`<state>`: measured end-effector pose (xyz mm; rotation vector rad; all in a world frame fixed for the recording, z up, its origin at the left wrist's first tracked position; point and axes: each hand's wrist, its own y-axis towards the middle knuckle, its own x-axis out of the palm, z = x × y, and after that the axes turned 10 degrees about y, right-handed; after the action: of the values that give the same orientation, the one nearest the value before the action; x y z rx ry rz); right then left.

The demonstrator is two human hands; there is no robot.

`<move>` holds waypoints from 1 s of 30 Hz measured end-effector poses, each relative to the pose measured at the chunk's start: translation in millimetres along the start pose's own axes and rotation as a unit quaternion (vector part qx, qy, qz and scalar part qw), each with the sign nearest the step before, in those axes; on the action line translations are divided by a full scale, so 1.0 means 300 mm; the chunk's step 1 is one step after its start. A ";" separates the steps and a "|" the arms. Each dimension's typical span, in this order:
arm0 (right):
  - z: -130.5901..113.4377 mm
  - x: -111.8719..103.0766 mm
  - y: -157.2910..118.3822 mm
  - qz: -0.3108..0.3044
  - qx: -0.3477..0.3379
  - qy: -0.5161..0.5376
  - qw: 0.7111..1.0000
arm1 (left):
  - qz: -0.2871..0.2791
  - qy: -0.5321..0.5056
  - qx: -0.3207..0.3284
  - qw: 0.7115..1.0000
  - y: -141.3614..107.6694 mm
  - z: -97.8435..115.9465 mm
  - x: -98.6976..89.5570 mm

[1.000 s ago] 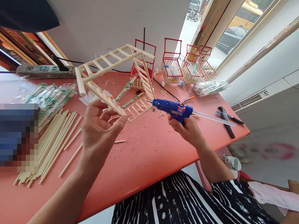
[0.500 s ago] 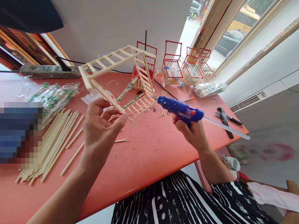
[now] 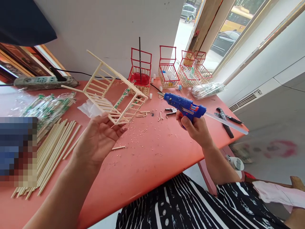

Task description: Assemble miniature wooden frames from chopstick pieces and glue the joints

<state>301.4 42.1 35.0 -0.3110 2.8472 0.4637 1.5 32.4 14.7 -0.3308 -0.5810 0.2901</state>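
My left hand (image 3: 98,140) supports a pale wooden stick frame (image 3: 101,103) from below, its fingers curled under the lower corner. The frame has rows of short rungs, and two long sticks jut out on its left side. In my right hand (image 3: 195,128) is a blue glue gun (image 3: 184,105), held by the handle, with its nozzle pointing left toward the frame but apart from it. A clear glue stick (image 3: 226,122) sticks out of the gun's back end. Wood crumbs and short stick pieces (image 3: 143,114) lie on the red table (image 3: 147,159) beyond my hands.
Long wooden sticks (image 3: 53,152) and wrapped packets (image 3: 50,106) lie at left, near a power strip (image 3: 45,82). Small carts with red frames (image 3: 168,68) line the back. Black-handled pliers (image 3: 227,122) rest at right. A person's blurred part shows at far left.
The stick frame has been turned and lowered in my left hand, whose palm now faces up more. The glue gun's nozzle is now apart from the frame. The view has shifted slightly.
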 end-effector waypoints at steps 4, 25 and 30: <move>-0.006 0.017 0.003 -0.030 -0.002 0.035 0.999 | -0.005 0.006 -0.010 1.000 -0.003 0.003 0.002; 0.001 -0.107 0.081 0.006 0.047 0.151 0.987 | -0.112 0.260 0.293 0.913 -0.015 -0.002 -0.051; 0.021 -0.141 0.111 -0.060 0.094 0.152 0.982 | -0.127 0.328 0.277 0.894 -0.027 -0.014 -0.063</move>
<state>334.6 82.4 50.1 -0.5569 3.1106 0.1306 -9.8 17.3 5.2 0.2071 0.1430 0.0681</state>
